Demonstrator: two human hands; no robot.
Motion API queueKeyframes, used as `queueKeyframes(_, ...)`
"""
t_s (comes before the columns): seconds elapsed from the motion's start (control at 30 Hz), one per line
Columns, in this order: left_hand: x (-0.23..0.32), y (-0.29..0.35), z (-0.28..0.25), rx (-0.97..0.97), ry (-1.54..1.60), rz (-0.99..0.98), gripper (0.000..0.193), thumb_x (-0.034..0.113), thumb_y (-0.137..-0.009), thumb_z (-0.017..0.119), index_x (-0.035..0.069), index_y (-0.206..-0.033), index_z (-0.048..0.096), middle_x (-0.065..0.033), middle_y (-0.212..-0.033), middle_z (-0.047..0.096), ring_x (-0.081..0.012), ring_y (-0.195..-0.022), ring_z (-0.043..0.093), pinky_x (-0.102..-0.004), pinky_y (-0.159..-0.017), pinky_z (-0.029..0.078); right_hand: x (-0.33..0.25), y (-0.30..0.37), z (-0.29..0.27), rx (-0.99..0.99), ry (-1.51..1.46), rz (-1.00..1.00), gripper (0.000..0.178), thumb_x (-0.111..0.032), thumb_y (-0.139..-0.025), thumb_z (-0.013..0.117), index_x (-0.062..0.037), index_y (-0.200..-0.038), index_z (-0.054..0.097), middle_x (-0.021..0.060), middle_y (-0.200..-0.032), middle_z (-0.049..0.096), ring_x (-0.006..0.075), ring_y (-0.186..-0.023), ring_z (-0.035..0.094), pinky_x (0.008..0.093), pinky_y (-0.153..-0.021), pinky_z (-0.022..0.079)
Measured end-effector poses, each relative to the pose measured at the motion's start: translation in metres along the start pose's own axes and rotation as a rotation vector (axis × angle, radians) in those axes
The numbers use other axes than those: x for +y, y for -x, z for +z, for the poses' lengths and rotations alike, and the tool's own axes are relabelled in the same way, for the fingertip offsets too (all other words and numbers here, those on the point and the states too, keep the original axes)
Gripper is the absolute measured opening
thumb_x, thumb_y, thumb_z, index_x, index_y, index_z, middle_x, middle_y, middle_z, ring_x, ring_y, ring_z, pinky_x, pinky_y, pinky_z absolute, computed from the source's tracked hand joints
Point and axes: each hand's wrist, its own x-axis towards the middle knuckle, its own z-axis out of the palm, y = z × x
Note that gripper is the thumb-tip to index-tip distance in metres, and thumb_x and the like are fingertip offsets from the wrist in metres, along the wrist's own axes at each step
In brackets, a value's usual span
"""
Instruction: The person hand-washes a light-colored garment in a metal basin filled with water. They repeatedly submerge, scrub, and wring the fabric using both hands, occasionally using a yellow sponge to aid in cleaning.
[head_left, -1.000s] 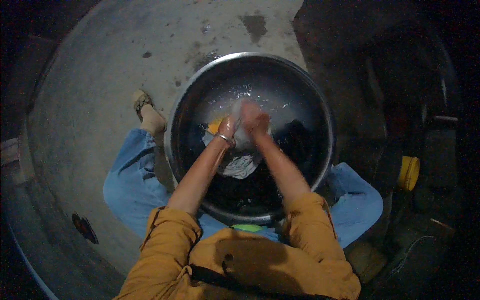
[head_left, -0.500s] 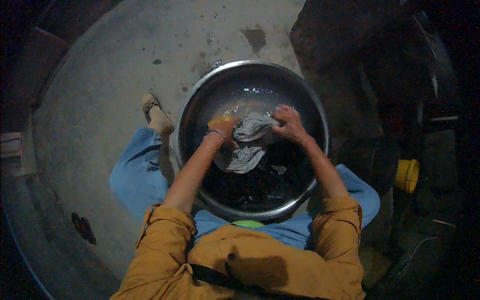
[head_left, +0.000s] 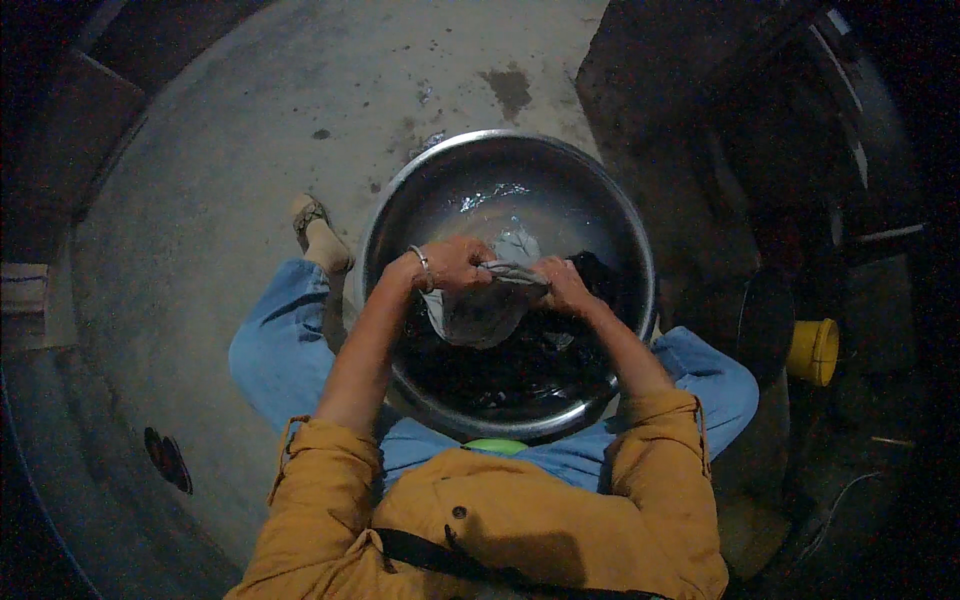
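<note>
A wide metal basin [head_left: 600,190] sits on the floor between my legs. Over its middle, my left hand [head_left: 458,264] and my right hand [head_left: 562,284] grip a wet light-grey cloth [head_left: 478,318], with a folded edge of it stretched between them. Part of the cloth hangs down toward me, and another patterned part shows beyond my fingers. Both hands are closed on the fabric; a bracelet circles my left wrist. Dark soaked fabric [head_left: 470,375] lies in the near part of the basin, its kind unclear. Water glints along the far inner wall.
A yellow bucket [head_left: 813,352] lies on its side at the right, beside dark shapes I cannot make out. A dark slipper [head_left: 167,460] rests on the concrete floor [head_left: 230,150] at the left. Something bright green [head_left: 497,446] shows at the basin's near edge.
My hands have come closer together, and the cloth that was bunched between them is now drawn into a folded edge. The yellow patch by my left hand no longer shows.
</note>
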Motion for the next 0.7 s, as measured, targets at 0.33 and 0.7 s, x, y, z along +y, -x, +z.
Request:
queueKeyframes(0.33, 0.042, 0.051, -0.035, 0.013, 0.283, 0.311, 0.029, 0.016, -0.078, 0.046, -0.002, -0.1, 0.052, -0.0119, -0.082, 0.055, -0.0166, -0.072, 0.049, -0.0298, -0.065, 0.041, -0.022, -0.006, -0.098, 0.227, -1.116, 0.147, 0.036, -0.018, -0.074, 0.06, -0.0043, -0.106, 0.052, 0.0052, -0.1, 0.056, 0.0162, -0.091, 0.052, 0.0297, -0.082, 0.041)
queueKeyframes(0.7, -0.009, 0.015, 0.016, 0.054, 1.547, 0.279, 0.04, 0.026, -0.072, 0.055, 0.0, -0.102, 0.053, -0.0056, -0.088, 0.058, -0.015, -0.078, 0.054, -0.0276, -0.072, 0.042, -0.078, -0.036, -0.197, 0.371, -1.14, 0.175, 0.035, -0.021, -0.08, 0.052, -0.0053, -0.111, 0.049, 0.0111, -0.108, 0.054, 0.0228, -0.094, 0.053, 0.0345, -0.08, 0.043)
